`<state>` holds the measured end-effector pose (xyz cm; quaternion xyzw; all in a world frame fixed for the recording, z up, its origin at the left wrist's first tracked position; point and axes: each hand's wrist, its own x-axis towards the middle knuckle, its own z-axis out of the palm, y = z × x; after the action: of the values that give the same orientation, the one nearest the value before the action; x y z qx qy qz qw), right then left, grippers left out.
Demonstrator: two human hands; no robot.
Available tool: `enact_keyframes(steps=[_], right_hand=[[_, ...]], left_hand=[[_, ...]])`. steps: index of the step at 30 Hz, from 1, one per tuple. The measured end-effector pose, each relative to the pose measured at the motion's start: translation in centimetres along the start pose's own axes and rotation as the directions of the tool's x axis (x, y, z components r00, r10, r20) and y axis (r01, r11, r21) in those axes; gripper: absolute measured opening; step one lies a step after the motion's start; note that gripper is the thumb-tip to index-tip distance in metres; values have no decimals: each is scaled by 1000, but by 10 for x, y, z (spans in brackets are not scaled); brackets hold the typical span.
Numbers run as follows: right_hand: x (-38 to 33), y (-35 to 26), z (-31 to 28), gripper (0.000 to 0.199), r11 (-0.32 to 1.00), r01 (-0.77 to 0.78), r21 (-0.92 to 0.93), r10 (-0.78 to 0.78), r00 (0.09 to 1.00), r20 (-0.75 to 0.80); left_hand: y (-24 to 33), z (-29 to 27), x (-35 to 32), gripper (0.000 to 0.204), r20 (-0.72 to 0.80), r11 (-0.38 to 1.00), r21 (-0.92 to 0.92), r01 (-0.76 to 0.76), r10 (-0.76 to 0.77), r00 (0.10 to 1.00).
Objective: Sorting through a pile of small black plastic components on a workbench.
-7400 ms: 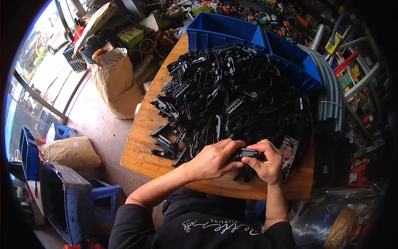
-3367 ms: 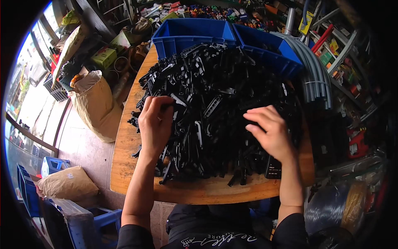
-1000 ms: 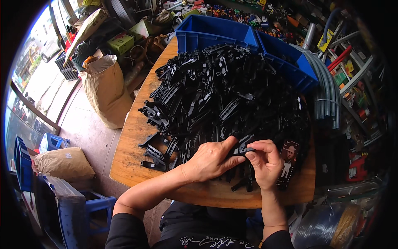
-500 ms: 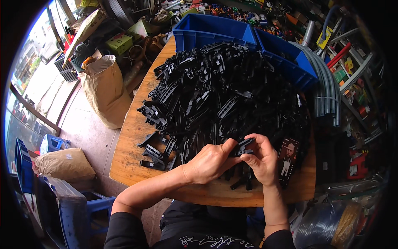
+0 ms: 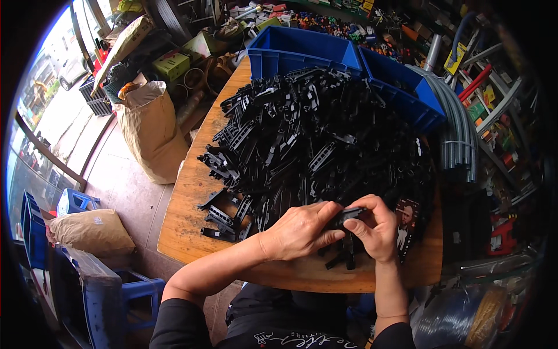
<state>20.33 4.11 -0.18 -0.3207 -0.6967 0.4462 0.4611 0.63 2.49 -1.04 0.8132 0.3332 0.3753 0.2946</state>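
Left hand and right hand, each grip pinched on one black plastic part (above the pile).

The person wears a black long-sleeved top with a line of pale cursive lettering across the chest, its sleeves pushed up to the elbows. Both forearms are bare down to the left hand and right hand. No gloves, rings or wristwatch show.
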Motion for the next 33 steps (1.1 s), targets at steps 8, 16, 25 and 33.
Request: enact_keyframes(steps=[8, 16, 25, 33], right_hand=[[195, -45, -180, 56, 683, -47, -729, -298, 893, -337], [34, -50, -51, 17, 602, 251, -758, -133, 967, 216], [-25, 5, -30, 28, 504, 56, -862, 79, 991, 111], [-22, 2, -31, 20, 491, 99, -865, 78, 984, 157]], left_hand=[[-29, -33, 14, 38, -404, 685, 654, 320, -41, 914], [-39, -42, 9, 44, -461, 880, 410, 240, -28, 887], [-32, -44, 9, 24, -331, 971, 40, 237, -210, 920], [-37, -40, 2, 24, -292, 581, 768, 268, -54, 955]])
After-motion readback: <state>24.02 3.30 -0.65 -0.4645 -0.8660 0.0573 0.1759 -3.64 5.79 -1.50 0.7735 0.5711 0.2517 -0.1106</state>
